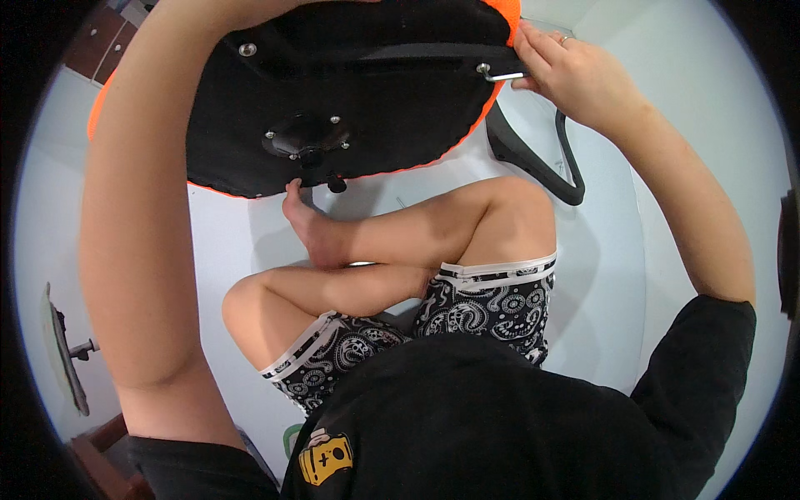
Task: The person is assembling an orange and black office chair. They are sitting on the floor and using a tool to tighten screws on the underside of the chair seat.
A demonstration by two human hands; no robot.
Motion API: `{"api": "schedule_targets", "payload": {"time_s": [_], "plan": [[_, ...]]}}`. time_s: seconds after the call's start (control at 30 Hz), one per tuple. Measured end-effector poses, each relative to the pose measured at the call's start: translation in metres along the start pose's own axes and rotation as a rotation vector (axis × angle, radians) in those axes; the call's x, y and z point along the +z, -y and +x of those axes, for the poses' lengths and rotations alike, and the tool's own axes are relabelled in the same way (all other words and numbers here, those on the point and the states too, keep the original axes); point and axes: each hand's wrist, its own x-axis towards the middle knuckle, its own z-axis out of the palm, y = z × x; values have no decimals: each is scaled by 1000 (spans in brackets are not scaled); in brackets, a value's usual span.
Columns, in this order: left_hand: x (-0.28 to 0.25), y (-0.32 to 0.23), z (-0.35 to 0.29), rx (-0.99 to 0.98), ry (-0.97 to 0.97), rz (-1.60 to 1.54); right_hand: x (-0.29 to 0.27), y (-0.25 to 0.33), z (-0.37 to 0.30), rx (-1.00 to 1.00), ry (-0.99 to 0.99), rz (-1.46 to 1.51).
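A chair seat (417, 108) with a black underside and orange edge is tilted up in front of me, its bottom facing me. A black bracket (375, 57) lies across it, with a bolt (247, 50) near its left end. At the right end, an Allen key (504, 77) sits in another bolt. My right hand (571, 71) is closed at the seat's right edge, fingers on the key's long arm. My left hand (267, 8) reaches over at the top edge of the view; its fingers are cut off. Lower on the seat is a round black plate (308, 137) with several bolts.
A black looped armrest (546, 167) lies on the pale floor (596, 275) beyond my right knee. My crossed legs (400, 242) are below the seat, one foot by its lower edge. Brown drawers (100, 42) stand far left; a white fan-like object (67, 350) is at left.
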Motion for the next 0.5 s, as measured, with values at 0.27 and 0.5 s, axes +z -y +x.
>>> {"api": "schedule_targets", "payload": {"time_s": [0.27,0.5], "plan": [[13,28,-1,276,-231,-83,-23,-7,0,240,-254,155],[21,30,1,236,-175,-188,10,117,-21,1765,-737,1501]]}}
